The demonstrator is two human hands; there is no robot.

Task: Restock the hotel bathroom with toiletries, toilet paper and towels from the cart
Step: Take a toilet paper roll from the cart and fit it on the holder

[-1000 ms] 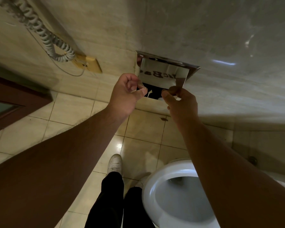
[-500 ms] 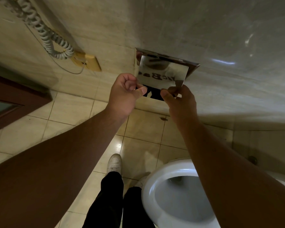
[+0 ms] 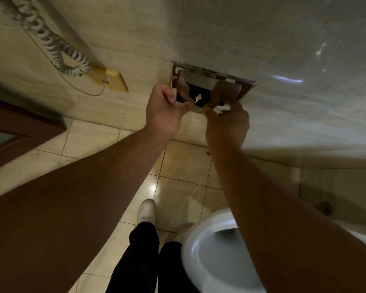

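**Head view: two hands hold the holder's flap**

The left hand [image 3: 165, 115] and right hand [image 3: 226, 123] each pinch the lower edge of the chrome flap [image 3: 199, 80], probably to reach inside the recessed holder [image 3: 248, 85] in the wall. Behind it looks dark. One white scrap [image 3: 198, 98] shows, but I cannot tell if it is paper.

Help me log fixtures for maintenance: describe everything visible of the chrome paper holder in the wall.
The chrome paper holder is a rectangular, mirror-bright metal frame recessed in the pale stone wall. Its flap is tilted outward, exposing a dark cavity with a white scrap. The left hand and right hand pinch the flap's lower edge.
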